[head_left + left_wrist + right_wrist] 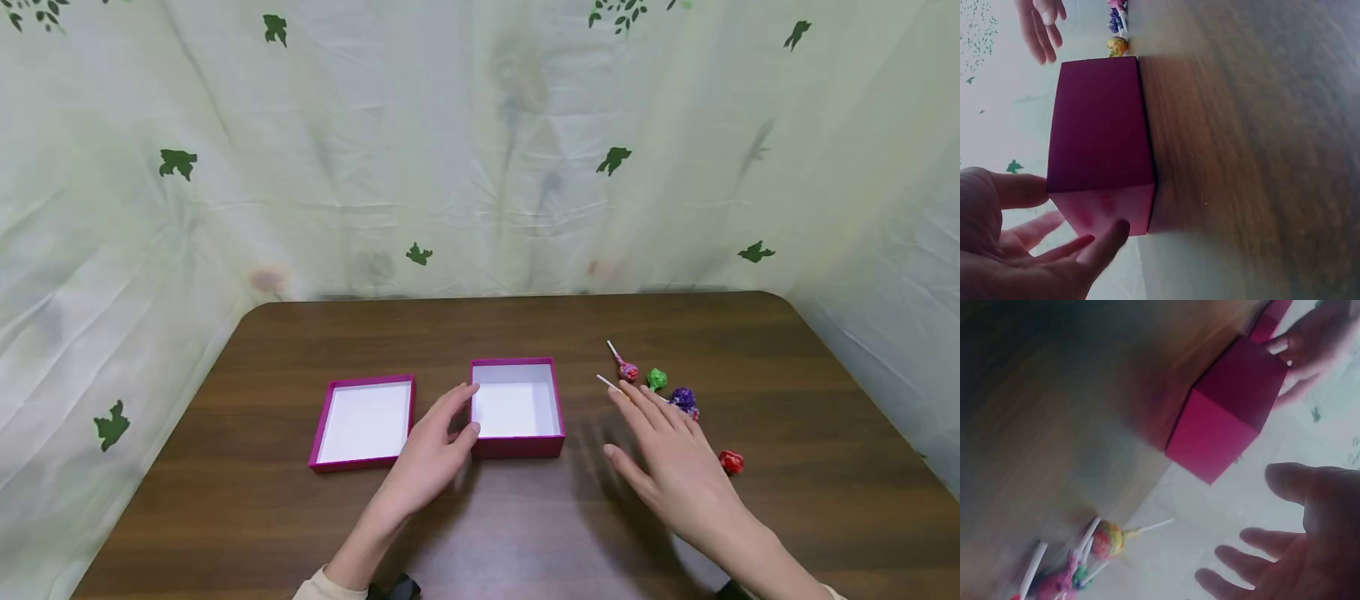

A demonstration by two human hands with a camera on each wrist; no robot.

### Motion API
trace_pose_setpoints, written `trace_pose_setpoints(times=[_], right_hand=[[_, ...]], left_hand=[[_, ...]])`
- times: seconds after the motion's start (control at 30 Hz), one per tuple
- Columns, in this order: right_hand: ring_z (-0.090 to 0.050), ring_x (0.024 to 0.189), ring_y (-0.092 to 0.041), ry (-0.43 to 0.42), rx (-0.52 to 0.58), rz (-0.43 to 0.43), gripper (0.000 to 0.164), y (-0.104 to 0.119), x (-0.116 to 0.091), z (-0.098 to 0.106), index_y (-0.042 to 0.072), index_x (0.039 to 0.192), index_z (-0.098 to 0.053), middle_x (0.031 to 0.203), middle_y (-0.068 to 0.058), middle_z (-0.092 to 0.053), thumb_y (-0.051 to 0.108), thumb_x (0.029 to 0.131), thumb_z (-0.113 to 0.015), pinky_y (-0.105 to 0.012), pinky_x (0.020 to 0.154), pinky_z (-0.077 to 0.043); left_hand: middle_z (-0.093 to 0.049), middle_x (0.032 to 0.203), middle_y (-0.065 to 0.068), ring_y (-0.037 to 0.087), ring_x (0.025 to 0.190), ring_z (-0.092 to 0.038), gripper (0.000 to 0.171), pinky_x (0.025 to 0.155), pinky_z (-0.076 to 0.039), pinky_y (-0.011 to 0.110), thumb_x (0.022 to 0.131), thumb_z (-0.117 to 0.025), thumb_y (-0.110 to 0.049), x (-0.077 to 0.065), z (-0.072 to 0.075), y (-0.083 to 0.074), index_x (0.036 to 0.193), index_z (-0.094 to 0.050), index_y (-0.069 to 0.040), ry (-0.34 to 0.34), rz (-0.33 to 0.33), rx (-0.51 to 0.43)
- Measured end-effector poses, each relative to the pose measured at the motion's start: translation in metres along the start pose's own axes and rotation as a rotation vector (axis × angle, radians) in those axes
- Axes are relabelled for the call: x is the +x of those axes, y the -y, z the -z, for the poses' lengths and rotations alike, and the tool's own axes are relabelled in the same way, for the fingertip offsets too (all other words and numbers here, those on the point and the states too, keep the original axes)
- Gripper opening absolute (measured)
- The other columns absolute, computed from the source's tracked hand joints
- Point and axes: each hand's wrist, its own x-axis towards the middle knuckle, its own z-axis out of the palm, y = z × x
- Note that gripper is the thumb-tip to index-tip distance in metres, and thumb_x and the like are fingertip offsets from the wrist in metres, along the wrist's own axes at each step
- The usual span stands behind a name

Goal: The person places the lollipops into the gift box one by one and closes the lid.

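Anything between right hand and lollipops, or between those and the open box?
Nothing visible separates the right hand from the lollipops. Toward the box, the head view shows only tabletop, plus that hand itself across the red one's line. The left hand is at the box's opposite side.

creased pale cloth [450,108], dark-green leaf prints [177,163], behind and beside round-cornered brown wood-grain table [420,329].

The head camera is looking down across the table [525,525]. Low and close, both wrist cameras are leaning sideways and seeing the box [1100,125].
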Motion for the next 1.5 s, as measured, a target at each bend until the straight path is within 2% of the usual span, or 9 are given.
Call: trace_pose_setpoints(times=[0.13,0.27,0.4,0.6,0.87,1.0,1.17,1.33,1.5], right_hand=[[-0.039,0.135,-0.033,-0.028,0.128,0.031,0.063,-0.013,-0.003,0.008,0.017,0.148,-0.044,0.148,-0.007,-0.045,0.020,0.091,-0.070,-0.061,0.101,-0.034],[-0.048,0.125,-0.025,-0.051,0.210,0.030,0.060,-0.025,-0.007,0.018,0.016,0.144,-0.048,0.141,-0.003,-0.052,0.009,0.089,-0.071,-0.041,0.097,-0.040],[-0.055,0.104,-0.015,-0.032,0.283,-0.023,0.051,-0.038,-0.009,0.027,0.022,0.138,-0.053,0.125,0.005,-0.057,0.009,0.091,-0.070,-0.026,0.082,-0.047],[-0.067,0.091,-0.019,0.029,0.389,-0.160,0.042,-0.053,-0.015,0.035,0.019,0.136,-0.054,0.121,-0.005,-0.060,0.019,0.096,-0.066,-0.028,0.067,-0.055],[-0.071,0.085,-0.019,0.036,0.317,-0.269,0.037,-0.075,-0.031,0.034,0.017,0.130,-0.059,0.123,-0.009,-0.063,0.026,0.095,-0.067,-0.028,0.066,-0.052],[-0.070,0.084,-0.021,0.001,0.264,-0.275,0.035,-0.093,-0.040,0.029,0.015,0.126,-0.062,0.119,-0.009,-0.063,0.026,0.094,-0.069,-0.027,0.064,-0.051],[-0.062,0.082,-0.011,-0.024,0.191,-0.255,0.032,-0.115,-0.045,0.023,0.015,0.119,-0.066,0.114,-0.008,-0.064,0.028,0.090,-0.073,-0.028,0.062,-0.046],[-0.060,0.083,-0.012,0.021,0.199,-0.283,0.032,-0.127,-0.047,0.021,0.015,0.114,-0.068,0.107,-0.007,-0.066,0.031,0.088,-0.075,-0.032,0.065,-0.045],[-0.055,0.068,-0.011,0.100,0.230,-0.362,0.037,-0.128,-0.048,0.021,0.010,0.111,-0.068,0.081,-0.002,-0.064,0.039,0.088,-0.074,-0.029,0.057,-0.039]], left_hand=[[-0.036,0.155,0.009,0.033,0.131,-0.048,0.052,0.103,-0.041,0.050,0.097,-0.061,-0.014,0.001,0.001,0.003,0.147,-0.046,-0.014,0.056,0.040,-0.093],[-0.034,0.155,0.006,0.038,0.130,-0.048,0.054,0.101,-0.042,0.054,0.097,-0.062,-0.016,0.002,0.004,0.003,0.148,-0.044,-0.019,0.091,0.096,-0.153],[-0.034,0.155,0.003,0.037,0.130,-0.047,0.055,0.099,-0.044,0.053,0.096,-0.063,-0.017,0.003,0.007,0.003,0.148,-0.044,-0.021,0.100,0.120,-0.177],[-0.036,0.154,0.000,0.035,0.130,-0.048,0.055,0.099,-0.043,0.055,0.096,-0.063,-0.018,0.003,0.008,0.005,0.148,-0.044,-0.023,0.099,0.139,-0.181],[-0.039,0.152,0.001,0.035,0.128,-0.050,0.055,0.097,-0.045,0.054,0.097,-0.062,-0.017,0.003,0.007,0.007,0.148,-0.044,-0.024,0.112,0.142,-0.176],[-0.040,0.151,0.000,0.034,0.127,-0.051,0.055,0.097,-0.045,0.053,0.097,-0.062,-0.018,0.004,0.006,0.007,0.148,-0.043,-0.024,0.118,0.143,-0.174],[-0.039,0.151,0.000,0.034,0.127,-0.051,0.055,0.096,-0.046,0.054,0.097,-0.062,-0.019,0.005,0.007,0.008,0.148,-0.043,-0.026,0.127,0.154,-0.178],[-0.039,0.152,0.002,0.035,0.128,-0.051,0.056,0.095,-0.046,0.055,0.097,-0.062,-0.019,0.005,0.007,0.009,0.149,-0.042,-0.025,0.134,0.154,-0.174],[-0.040,0.151,0.000,0.034,0.128,-0.050,0.056,0.095,-0.047,0.054,0.097,-0.062,-0.020,0.004,0.007,0.008,0.148,-0.042,-0.026,0.133,0.165,-0.174]])
